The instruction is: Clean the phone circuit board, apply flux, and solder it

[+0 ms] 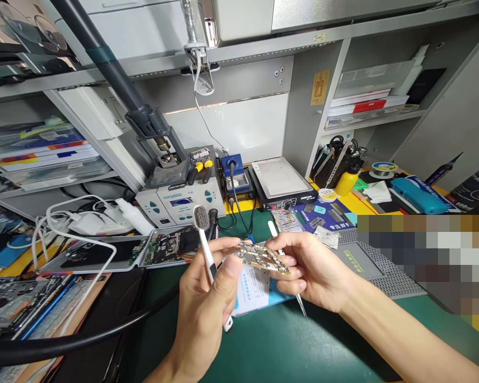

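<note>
A small circuit board [261, 256], crowded with tiny parts, is held up over the bench between both hands. My left hand [207, 298] pinches its left end between thumb and fingers. The same hand keeps a white-handled toothbrush [203, 229] with dark bristles in its grip, head pointing up. Thumb and fingers of my right hand [311, 266] close on the board's right end. White tweezers [300, 306] also sit in that hand, with their tips pointing down. Under the board lies a blue and white printed sheet or packet [251, 290], partly covered by the hands.
A green mat [319, 346] covers the bench. Behind stand a hot-air station [175, 205], a soldering iron stand [235, 175] and a flat heating plate [281, 178]. A black hose [104, 338] crosses at left, near an opened laptop [171, 244]. A perforated grey mat [399, 279] lies right.
</note>
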A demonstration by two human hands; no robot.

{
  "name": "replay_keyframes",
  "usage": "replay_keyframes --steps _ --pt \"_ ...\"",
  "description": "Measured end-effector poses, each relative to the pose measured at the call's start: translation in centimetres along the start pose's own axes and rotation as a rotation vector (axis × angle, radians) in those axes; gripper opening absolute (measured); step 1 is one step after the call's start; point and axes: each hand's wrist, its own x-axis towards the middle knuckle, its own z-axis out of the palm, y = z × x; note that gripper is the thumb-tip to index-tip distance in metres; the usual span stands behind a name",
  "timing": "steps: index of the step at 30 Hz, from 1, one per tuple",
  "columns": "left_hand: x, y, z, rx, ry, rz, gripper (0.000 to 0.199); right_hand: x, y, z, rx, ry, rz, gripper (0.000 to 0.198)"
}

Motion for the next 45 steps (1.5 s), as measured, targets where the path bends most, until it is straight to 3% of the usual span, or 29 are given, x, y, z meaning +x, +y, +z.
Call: replay_keyframes --steps 34,45 --pt "-0.19 0.64 0.56 -0.03 0.026 -0.001 0.052 0.08 0.09 -0.02 -0.007 -0.003 -0.018 0.033" --pt "-0.38 0.51 0.29 -0.119 0.021 -0.022 0.045 -0.19 0.14 0.4 -0.04 0.007 -0.036 0.034"
